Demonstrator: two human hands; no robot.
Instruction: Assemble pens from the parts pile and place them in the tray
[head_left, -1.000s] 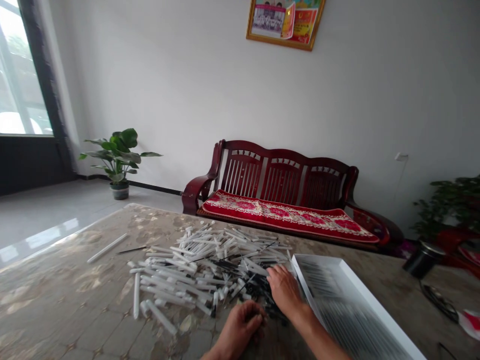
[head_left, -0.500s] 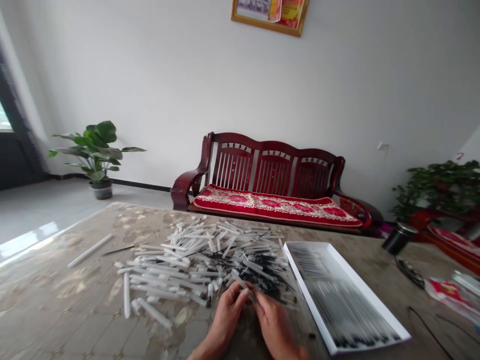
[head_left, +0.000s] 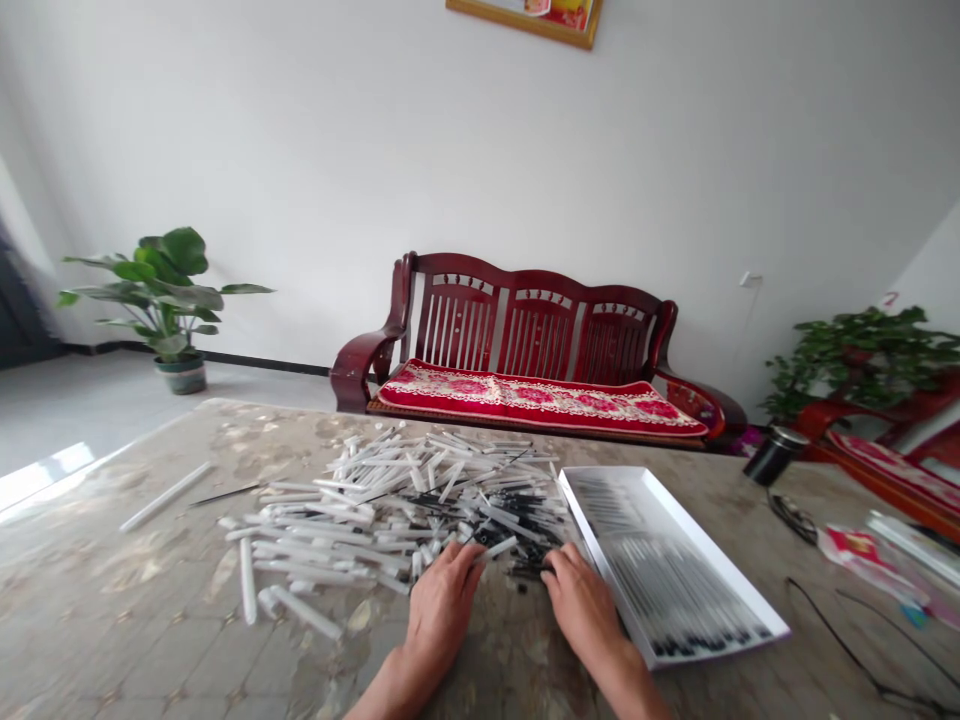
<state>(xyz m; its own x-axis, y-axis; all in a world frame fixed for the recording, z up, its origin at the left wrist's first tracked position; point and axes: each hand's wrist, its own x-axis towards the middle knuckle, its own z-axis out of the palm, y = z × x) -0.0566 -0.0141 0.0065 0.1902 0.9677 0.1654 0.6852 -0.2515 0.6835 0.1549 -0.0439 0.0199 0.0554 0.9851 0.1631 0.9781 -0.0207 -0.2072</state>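
A heap of white pen barrels and thin black refills (head_left: 390,505) lies on the marbled table (head_left: 112,600). My left hand (head_left: 441,605) rests at the heap's near edge, fingers pinched on a white pen barrel (head_left: 496,548) that sticks out to the right. My right hand (head_left: 583,605) lies palm down beside it, fingertips on the black refills (head_left: 529,562); whether it grips any I cannot make out. A white tray (head_left: 757,615) filled with rows of pens sits just right of my right hand.
A black cup (head_left: 772,455), a dark cable (head_left: 840,640) and a red packet (head_left: 862,555) lie on the table's right side. One loose white tube (head_left: 166,495) lies at the left. Beyond the table stand a wooden bench (head_left: 536,350) with a red cushion and potted plants (head_left: 161,300).
My hands, close together half a second ago, have parted; the left keeps a white barrel, the right has gone back to the black refills. The camera view has turned to the right.
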